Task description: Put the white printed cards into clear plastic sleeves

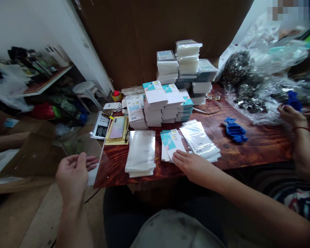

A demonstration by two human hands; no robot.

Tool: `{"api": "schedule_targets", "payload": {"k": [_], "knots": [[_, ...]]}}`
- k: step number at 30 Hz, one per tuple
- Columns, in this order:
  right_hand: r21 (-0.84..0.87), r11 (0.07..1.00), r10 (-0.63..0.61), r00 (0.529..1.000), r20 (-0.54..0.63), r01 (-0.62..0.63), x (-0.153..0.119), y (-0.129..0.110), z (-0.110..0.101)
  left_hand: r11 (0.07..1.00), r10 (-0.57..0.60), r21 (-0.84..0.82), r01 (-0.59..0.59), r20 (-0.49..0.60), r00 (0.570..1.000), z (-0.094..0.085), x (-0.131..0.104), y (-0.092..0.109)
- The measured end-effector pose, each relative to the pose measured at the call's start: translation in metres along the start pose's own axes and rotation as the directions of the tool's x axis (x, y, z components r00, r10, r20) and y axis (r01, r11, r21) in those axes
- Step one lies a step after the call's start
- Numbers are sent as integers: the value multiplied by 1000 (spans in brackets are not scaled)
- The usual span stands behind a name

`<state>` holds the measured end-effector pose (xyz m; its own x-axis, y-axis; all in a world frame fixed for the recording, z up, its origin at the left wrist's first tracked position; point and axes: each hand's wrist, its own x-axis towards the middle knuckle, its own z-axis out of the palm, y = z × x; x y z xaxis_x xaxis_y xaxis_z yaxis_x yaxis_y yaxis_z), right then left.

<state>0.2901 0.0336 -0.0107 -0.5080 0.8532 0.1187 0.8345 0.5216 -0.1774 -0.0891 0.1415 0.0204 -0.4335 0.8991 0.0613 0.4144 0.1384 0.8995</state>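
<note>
My left hand (73, 174) is raised left of the table, thumb pressed toward the fingers on what looks like a clear plastic bag (80, 146), faint against the background. My right hand (188, 163) reaches over the table, its fingers lying on the lower edge of a small fanned pile of white and teal printed cards (172, 143); the thumb is hidden. To the left of the cards lies a stack of clear plastic bags (141, 151). To their right is a pile of bagged cards (200, 141).
Tall stacks of cards (155, 96) and packs (188, 57) stand behind. A phone (117, 127) rests on a yellow board at left. Blue plastic trays (235, 130) and a bag of metal parts (250, 100) lie right, near a co-worker's hand (293, 117).
</note>
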Motion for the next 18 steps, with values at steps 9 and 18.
{"api": "schedule_targets", "payload": {"k": [9, 18], "knots": [[822, 500, 846, 355, -397, -273, -10, -6, -38, 706, -167, -579, 409, 424, 890, 94, -61, 45], [957, -44, 733, 642, 225, -285, -16, -23, -20, 633, -153, -638, 439, 453, 878, 134, -79, 48]]}}
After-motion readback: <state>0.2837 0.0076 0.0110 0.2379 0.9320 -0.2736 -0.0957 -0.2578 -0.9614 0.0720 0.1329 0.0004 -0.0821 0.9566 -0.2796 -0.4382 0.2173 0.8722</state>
